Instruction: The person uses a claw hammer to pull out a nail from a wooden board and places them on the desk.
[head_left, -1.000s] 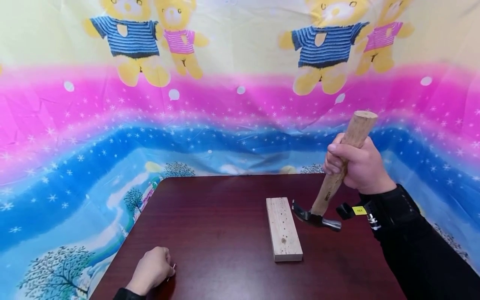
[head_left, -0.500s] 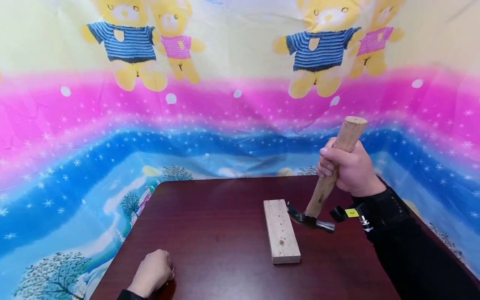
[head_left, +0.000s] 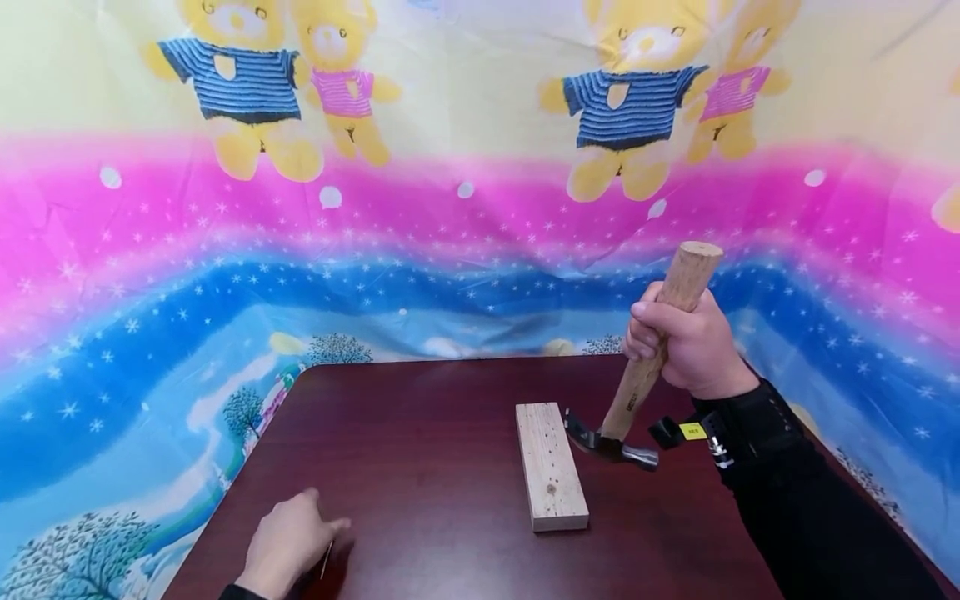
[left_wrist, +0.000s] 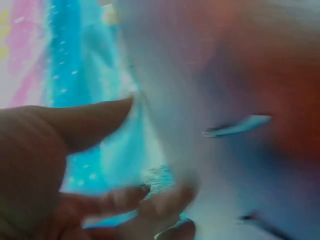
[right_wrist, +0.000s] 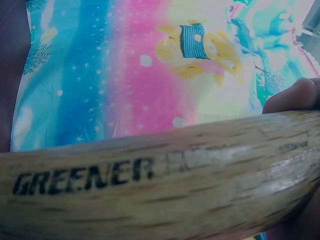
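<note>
My right hand [head_left: 688,340] grips the wooden handle of a claw hammer [head_left: 651,367], head down, its metal head [head_left: 611,446] just above the table to the right of a pale wood block [head_left: 550,467]. In the right wrist view the handle [right_wrist: 150,185] fills the frame, printed GREENER, with a fingertip [right_wrist: 295,95] over it. My left hand [head_left: 288,542] rests at the table's near left with fingers stretched out. A thin nail [head_left: 326,560] lies beside it. The blurred left wrist view shows my spread fingers [left_wrist: 80,125] apart from a nail [left_wrist: 237,126].
The dark red table [head_left: 420,433] has a rounded far-left corner and drops off on the left side. A bright cloth with bears and stars [head_left: 375,208] hangs behind and around it. The block has several small holes in its top.
My left hand has opened from a loose fist to stretched fingers, and the nail now lies beside it. The right hand with the hammer has drifted slightly left and lower.
</note>
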